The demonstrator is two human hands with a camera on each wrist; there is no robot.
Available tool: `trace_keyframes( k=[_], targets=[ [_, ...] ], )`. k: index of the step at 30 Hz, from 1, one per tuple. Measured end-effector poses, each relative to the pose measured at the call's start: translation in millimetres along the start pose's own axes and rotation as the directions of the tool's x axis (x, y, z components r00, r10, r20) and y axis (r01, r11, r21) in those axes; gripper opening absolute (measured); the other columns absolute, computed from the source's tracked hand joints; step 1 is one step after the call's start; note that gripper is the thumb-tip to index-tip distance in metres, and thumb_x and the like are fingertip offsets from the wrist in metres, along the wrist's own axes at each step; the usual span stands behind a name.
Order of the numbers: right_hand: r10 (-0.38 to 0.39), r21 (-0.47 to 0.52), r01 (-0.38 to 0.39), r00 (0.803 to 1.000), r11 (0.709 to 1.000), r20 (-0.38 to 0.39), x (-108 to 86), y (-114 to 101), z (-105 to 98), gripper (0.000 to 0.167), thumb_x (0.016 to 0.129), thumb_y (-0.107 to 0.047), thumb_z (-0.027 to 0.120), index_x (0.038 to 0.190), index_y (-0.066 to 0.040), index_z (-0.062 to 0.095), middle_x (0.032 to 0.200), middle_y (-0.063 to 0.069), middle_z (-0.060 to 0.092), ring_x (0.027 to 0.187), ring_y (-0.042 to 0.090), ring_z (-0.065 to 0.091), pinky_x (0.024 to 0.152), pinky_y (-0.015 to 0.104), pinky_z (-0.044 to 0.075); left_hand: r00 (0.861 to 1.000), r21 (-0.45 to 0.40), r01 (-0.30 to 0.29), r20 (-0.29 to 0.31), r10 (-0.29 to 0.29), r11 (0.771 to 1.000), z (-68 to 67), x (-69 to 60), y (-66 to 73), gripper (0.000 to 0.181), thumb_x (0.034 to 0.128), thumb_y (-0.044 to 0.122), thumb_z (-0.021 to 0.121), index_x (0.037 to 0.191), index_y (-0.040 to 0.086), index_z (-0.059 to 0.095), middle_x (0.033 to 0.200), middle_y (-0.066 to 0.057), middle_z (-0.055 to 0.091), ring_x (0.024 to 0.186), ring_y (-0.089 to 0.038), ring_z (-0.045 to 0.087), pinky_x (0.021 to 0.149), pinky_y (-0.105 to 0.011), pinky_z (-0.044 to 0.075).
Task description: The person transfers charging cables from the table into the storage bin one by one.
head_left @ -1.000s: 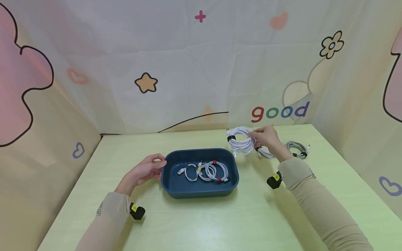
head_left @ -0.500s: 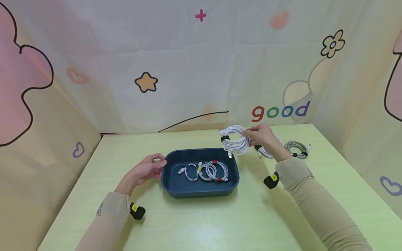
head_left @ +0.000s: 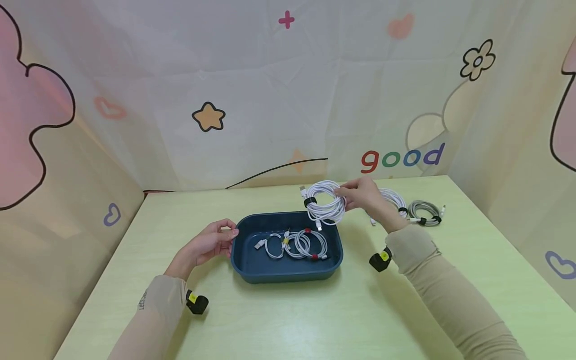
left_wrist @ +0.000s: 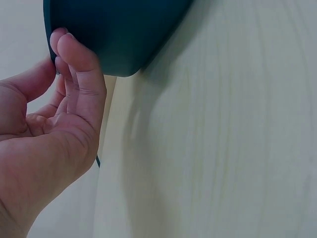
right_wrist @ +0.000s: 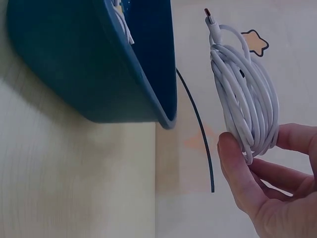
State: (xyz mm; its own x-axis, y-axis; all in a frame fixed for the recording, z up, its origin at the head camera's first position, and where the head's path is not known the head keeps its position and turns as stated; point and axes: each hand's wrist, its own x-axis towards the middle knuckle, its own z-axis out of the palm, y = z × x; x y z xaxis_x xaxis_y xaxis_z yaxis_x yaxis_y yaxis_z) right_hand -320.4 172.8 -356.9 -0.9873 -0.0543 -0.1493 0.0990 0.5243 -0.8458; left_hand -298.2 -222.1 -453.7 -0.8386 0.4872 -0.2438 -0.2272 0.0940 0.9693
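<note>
A dark blue plastic bin (head_left: 288, 277) stands on the table, with several thin white coiled cables (head_left: 297, 245) in it, tied with red and yellow straps. My left hand (head_left: 211, 243) pinches the bin's left rim between thumb and fingers; the left wrist view shows the fingertips against the bin wall (left_wrist: 124, 39). A thick white cable coil (head_left: 327, 205) with a black strap is pinched at its right side by my right hand (head_left: 363, 196), above the bin's back right corner. In the right wrist view the cable coil (right_wrist: 245, 94) hangs apart from the bin (right_wrist: 89, 64).
Behind my right hand lie another white coiled cable (head_left: 393, 199) and a grey coiled cable (head_left: 425, 213), each with black straps, at the table's back right. A printed curtain (head_left: 261, 75) closes off the back and both sides.
My right hand has carried the thick white cable coil leftward, from right of the bin to over its back right corner. The left hand and bin have stayed in place.
</note>
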Motion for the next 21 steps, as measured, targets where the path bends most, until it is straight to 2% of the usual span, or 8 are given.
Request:
trace_keyframes(
  k=[6, 13, 21],
  targets=[
    [-0.034, 0.023, 0.033, 0.999, 0.999, 0.026, -0.5, -5.0, 8.9, 0.039, 0.093, -0.024, 0.064, 0.120, 0.004, 0.063, 0.091, 0.010, 0.068, 0.062, 0.012, 0.066, 0.068, 0.026, 0.058, 1.000, 0.006, -0.002, -0.011, 0.002, 1.000, 0.2, -0.3, 1.4, 0.008, 0.1012, 0.017, 0.049, 0.101, 0.011, 0.044, 0.067, 0.003, 0.060, 0.057, -0.012, 0.058, 0.058, -0.025, 0.052],
    [-0.048, 0.044, 0.046, 0.998, 0.998, 0.047, -4.2, -11.4, 21.8, 0.038, 0.092, -0.023, 0.065, 0.119, 0.004, 0.063, 0.087, 0.009, 0.068, 0.061, 0.012, 0.065, 0.069, 0.029, 0.059, 1.000, 0.010, -0.002, -0.011, 0.002, 1.000, 0.5, -0.7, 1.8, 0.009, 0.1006, 0.017, 0.051, 0.101, 0.011, 0.044, 0.067, 0.003, 0.060, 0.057, -0.012, 0.058, 0.058, -0.025, 0.052],
    [-0.053, 0.020, 0.052, 0.997, 0.998, 0.056, -3.2, -11.3, 35.9, 0.038, 0.091, -0.025, 0.066, 0.118, 0.002, 0.065, 0.089, 0.010, 0.068, 0.062, 0.012, 0.065, 0.070, 0.028, 0.058, 1.000, 0.006, 0.002, -0.004, -0.002, 1.000, 1.0, -0.7, 0.6, 0.007, 0.1008, 0.016, 0.050, 0.100, 0.011, 0.044, 0.067, 0.003, 0.059, 0.058, -0.012, 0.058, 0.058, -0.025, 0.052]
  ],
)
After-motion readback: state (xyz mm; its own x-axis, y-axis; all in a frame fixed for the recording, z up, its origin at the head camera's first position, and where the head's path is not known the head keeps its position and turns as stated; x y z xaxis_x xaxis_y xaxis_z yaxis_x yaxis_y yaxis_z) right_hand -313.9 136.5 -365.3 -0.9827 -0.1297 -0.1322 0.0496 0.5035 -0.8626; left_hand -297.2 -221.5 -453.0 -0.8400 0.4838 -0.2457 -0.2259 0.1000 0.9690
